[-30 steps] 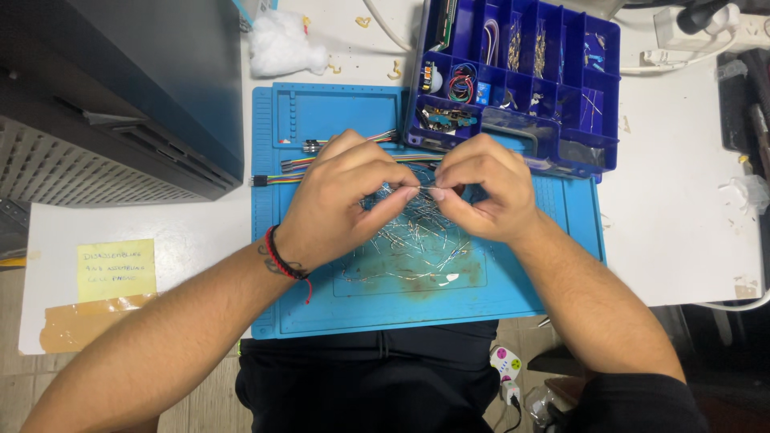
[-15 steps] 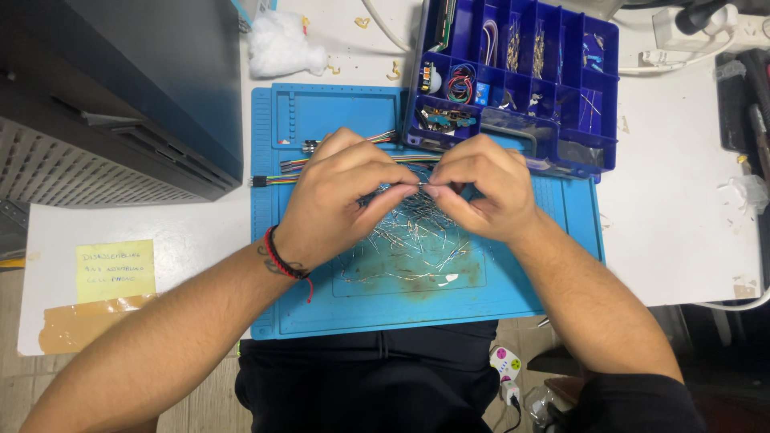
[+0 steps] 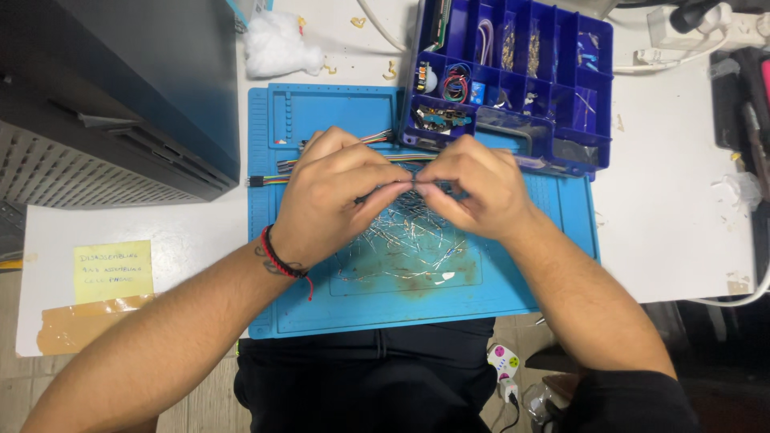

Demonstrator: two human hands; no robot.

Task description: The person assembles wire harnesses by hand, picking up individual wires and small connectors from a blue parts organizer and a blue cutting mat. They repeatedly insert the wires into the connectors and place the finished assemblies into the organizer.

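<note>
Over a blue work mat (image 3: pixel 513 281), my left hand (image 3: pixel 333 192) and my right hand (image 3: pixel 477 192) meet fingertip to fingertip. Both pinch a thin wire-like part (image 3: pixel 417 186) between thumb and fingers; the part is mostly hidden by the fingers. Under the hands lies a loose heap of small silvery wire pieces (image 3: pixel 401 240) on the mat. A red and black cord bracelet (image 3: pixel 281 261) circles my left wrist. Ribbon jumper wires (image 3: pixel 269 180) lie on the mat behind my left hand.
A dark blue compartment box (image 3: pixel 553 48) with small electronic parts stands open at the mat's far right. A large black case (image 3: pixel 112 96) fills the left. A yellow sticky note (image 3: pixel 112 271), a tuft of white stuffing (image 3: pixel 277 48) and white cables (image 3: pixel 706 48) lie on the white table.
Both hands stay pinched together over the wire heap; the fingers have shifted only slightly.
</note>
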